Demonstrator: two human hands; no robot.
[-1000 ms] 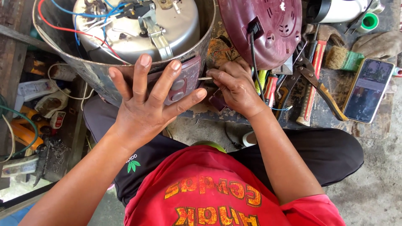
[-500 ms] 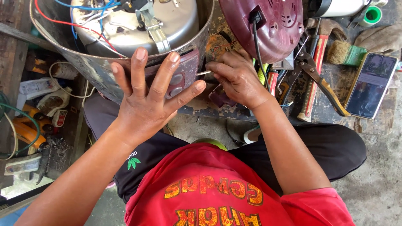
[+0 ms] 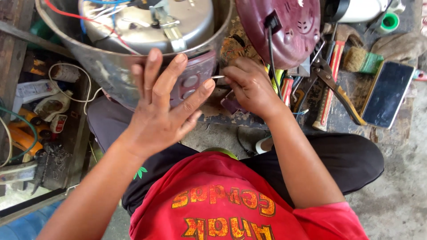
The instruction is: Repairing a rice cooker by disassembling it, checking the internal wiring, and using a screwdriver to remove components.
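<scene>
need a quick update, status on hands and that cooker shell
Left hand open, splayed on metal cooker shell. Right hand pinching thin metal pin at maroon panel. Nothing blocking.

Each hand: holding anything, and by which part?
Left hand lies flat, fingers spread, against the maroon control panel of the opened cooker shell, bracing rather than gripping. Right hand pinches a thin metal rod by its near end.

floor (image 3: 400, 191): grey concrete | light: daylight | bench (image 3: 9, 58): worn wood

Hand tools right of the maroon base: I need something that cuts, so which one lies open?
The snips, handles spread; the red-handled hammer beneath and the brush don't open.
</scene>
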